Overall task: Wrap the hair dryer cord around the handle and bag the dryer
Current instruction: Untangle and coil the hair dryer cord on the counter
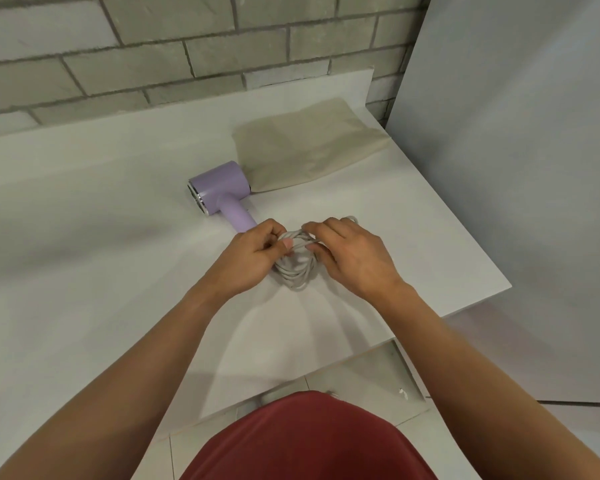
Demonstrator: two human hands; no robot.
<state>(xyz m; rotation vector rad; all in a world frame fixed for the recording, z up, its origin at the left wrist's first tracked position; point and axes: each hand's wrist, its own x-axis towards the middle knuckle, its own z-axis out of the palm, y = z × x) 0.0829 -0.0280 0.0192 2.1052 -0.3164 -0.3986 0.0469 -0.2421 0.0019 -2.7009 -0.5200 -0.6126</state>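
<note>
I'm working over a white table (84, 237) set against a grey brick wall (153, 46), with a plain grey panel (516, 133) standing along its right side. Nearest to me is a red garment (309, 441) at the bottom of the view, with pale floor tiles (378, 375) showing beside it under the table's near edge.

Both forearms reach forward and converge over the table. My left hand (246, 258) is turned inward, thumb and fingers curled and pinching the top strands of the cord (295, 275). My right hand (350, 258) faces it from the other side, knuckles up, fingers bent down onto the same strands and gripping them. The cord is gathered into a loose grey coil of several loops that hangs between the two hands and rests on the table.

Just past my left hand lies the lilac dryer (219, 188) on its side, its handle (238, 216) pointing toward me and ending at my left knuckles. The coil sits beside the handle's end, not around it.

Beyond the dryer the beige bag (309, 150) lies flat. Its near corner touches the dryer's rear end, and I cannot tell what is in it, if anything. Its far right corner reaches the table's right edge by the panel.

That right edge runs diagonally, not far from my right hand. The widest stretch of tabletop lies to my left.
</note>
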